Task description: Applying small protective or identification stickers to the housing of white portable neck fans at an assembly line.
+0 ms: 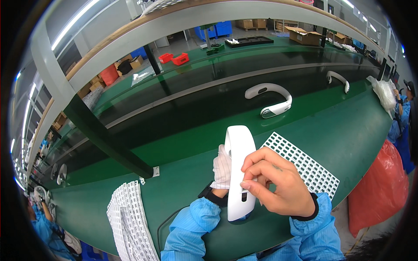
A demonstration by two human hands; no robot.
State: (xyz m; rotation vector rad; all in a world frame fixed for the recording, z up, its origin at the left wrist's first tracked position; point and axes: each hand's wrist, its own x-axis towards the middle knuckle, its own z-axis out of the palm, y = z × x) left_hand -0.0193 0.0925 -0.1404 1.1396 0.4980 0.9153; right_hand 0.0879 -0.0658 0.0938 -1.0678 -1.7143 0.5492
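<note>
I hold the white curved band [238, 174] upright over the green counter [348, 130], just left of the white sticker sheet [305, 163]; my gloved left hand [222, 169] grips behind it, my bare right hand [276, 187] pinches its edge. I'd press evenly, keeping it steady

The curved white housing [239, 174] looks like smooth, semi-gloss plastic. The left hand [222, 167] wears a white knitted cloth glove. The green bench mat [348, 130] appears matt, and the sleeves [193, 226] thin blue fabric.
</note>
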